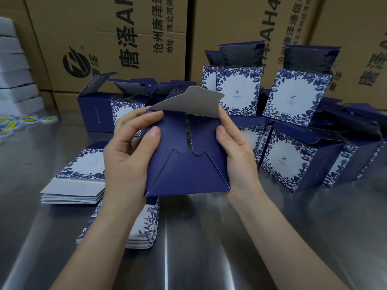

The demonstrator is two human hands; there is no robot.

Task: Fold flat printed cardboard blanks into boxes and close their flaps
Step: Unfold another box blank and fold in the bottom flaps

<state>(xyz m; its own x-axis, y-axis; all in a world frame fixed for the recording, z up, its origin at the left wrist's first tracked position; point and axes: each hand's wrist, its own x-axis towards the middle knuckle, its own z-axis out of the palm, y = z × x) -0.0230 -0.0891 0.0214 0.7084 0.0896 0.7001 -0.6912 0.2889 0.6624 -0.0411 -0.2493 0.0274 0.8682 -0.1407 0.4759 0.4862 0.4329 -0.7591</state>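
Note:
I hold a dark blue cardboard box (186, 174) above the steel table, its bottom end turned toward me. My left hand (129, 149) grips its left edge, thumb pressed on the blue face. My right hand (236, 151) grips the right edge, thumb on the face too. Three bottom flaps lie folded in, with a narrow gap between two of them. The fourth flap (192, 102), grey inside, stands up at the far edge. Flat printed blanks (77, 181) lie stacked at the left, and a second stack (144, 225) sits under my left forearm.
Several folded blue-and-white floral boxes (293, 155) crowd the table's back and right, lids open. Large brown shipping cartons (117, 38) form a wall behind. White foam sheets (14, 65) are stacked at far left, with yellow-blue stickers (25, 120) beside them. Bare steel table (209, 248) lies in front.

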